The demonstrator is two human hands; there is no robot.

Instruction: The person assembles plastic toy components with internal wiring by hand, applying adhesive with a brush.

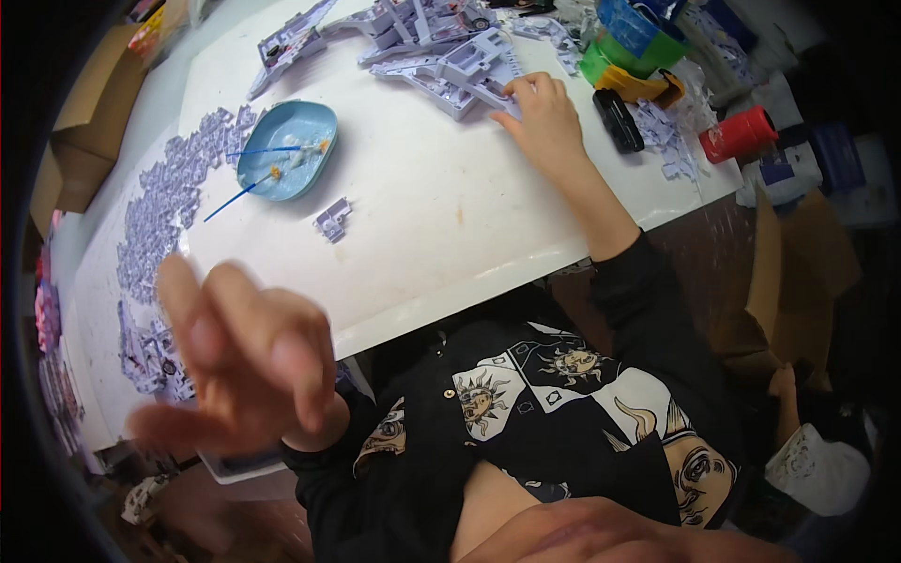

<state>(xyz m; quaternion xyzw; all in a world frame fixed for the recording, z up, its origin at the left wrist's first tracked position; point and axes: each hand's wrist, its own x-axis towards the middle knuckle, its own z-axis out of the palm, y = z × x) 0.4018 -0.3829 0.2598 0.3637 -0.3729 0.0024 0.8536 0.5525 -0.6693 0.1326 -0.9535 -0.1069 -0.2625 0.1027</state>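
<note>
Blurred left hand fingers spread, right hand pressing lilac plastic parts, white table, blue dish

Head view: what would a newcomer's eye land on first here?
The blurred left hand, raised empty with fingers spread close to the camera, dominates the lower left. Across the white table, the right hand rests on a pile of lilac plastic parts at the far edge. A light blue dish holding blue swab sticks sits left of centre.

A blue oval dish with swabs, a red cylinder, cardboard boxes.
</note>
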